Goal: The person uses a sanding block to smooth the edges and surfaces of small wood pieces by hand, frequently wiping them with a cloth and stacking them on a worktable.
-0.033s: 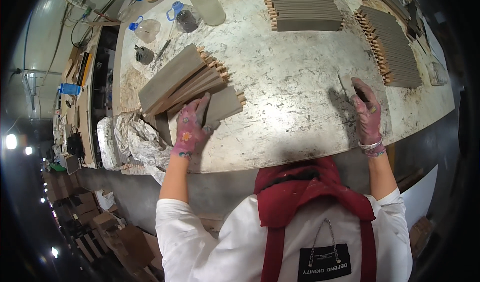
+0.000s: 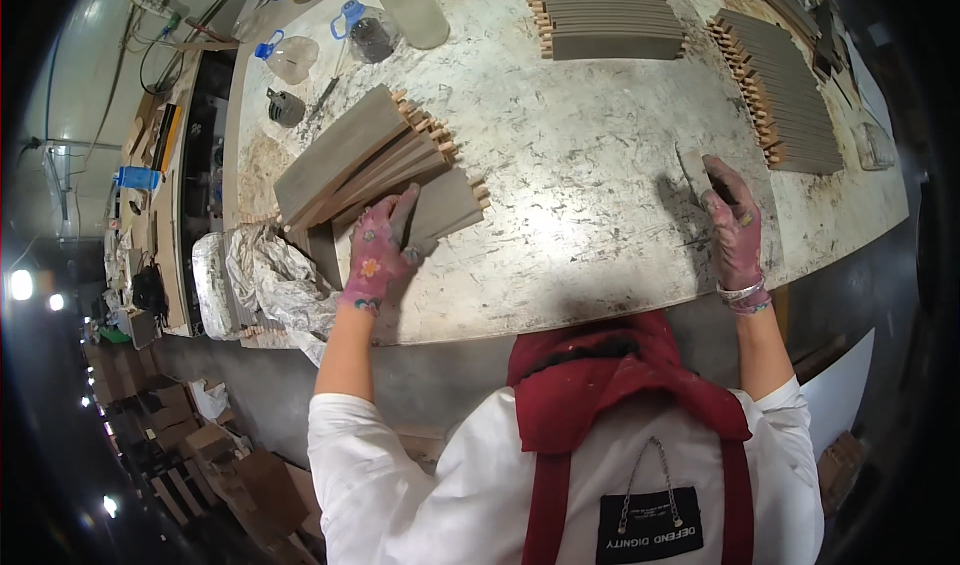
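Observation:
My left hand (image 2: 375, 255), in a pink flowered glove, grips the near edge of a flat grey wooden board (image 2: 440, 205) with short dowel pegs on its right end. Beside it lies a fanned pile of similar grey boards (image 2: 345, 150), their pegs also toward the right. On the right, my right hand (image 2: 735, 220) wears a matching glove smudged grey. Its fingers are curled around a thin pale flat piece (image 2: 692, 172), seen nearly edge-on just above the table, so its kind is hard to make out.
Two neat rows of pegged boards (image 2: 610, 10) and more boards (image 2: 785, 95) lie at the far side. Plastic jugs (image 2: 370, 35), a bottle (image 2: 410, 10) and a small dark container (image 2: 286, 109) stand far left. Crumpled white sheeting (image 2: 275, 280) hangs at the near left table edge.
My left hand and the board in it have shifted very slightly to the left. The right hand holds its place.

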The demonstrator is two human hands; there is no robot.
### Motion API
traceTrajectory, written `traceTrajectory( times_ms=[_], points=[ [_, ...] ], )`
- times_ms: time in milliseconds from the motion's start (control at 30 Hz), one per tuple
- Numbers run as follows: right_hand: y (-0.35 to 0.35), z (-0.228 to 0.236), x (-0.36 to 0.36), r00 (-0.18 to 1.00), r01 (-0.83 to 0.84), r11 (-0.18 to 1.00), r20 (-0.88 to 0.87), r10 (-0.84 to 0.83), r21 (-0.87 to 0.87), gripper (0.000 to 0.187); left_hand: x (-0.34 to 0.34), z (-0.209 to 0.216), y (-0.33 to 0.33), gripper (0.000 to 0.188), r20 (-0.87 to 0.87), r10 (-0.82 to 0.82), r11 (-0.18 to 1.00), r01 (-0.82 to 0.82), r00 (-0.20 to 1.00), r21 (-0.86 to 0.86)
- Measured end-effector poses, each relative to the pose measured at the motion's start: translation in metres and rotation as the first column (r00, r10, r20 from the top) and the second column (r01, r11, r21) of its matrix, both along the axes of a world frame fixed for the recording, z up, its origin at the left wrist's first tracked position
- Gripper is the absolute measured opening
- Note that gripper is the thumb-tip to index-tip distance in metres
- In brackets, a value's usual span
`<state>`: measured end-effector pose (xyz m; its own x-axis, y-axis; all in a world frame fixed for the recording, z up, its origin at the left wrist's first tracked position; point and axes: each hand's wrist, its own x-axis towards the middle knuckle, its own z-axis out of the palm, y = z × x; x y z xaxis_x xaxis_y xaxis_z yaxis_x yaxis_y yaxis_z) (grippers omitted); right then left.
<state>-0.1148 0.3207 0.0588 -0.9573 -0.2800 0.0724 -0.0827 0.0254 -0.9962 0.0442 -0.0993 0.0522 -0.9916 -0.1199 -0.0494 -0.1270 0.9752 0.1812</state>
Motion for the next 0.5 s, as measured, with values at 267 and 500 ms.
traceTrajectory(
  times_ms=[267, 500],
  points=[
    [0.024, -0.006, 0.015, 0.991, 0.135, 0.982, 0.0, -0.136, 0.129, 0.055, -0.002, 0.0, 0.027, 0.061, -0.176, -0.136, 0.958, 0.085, 0.975, -0.274],
    [0.041, -0.019, 0.012, 0.976, 0.208, 0.976, 0.087, -0.202, -0.065, 0.044, -0.124, 0.033, 0.131, 0.062, -0.37, -0.295, 0.909, 0.378, 0.881, 0.175]
  ],
)
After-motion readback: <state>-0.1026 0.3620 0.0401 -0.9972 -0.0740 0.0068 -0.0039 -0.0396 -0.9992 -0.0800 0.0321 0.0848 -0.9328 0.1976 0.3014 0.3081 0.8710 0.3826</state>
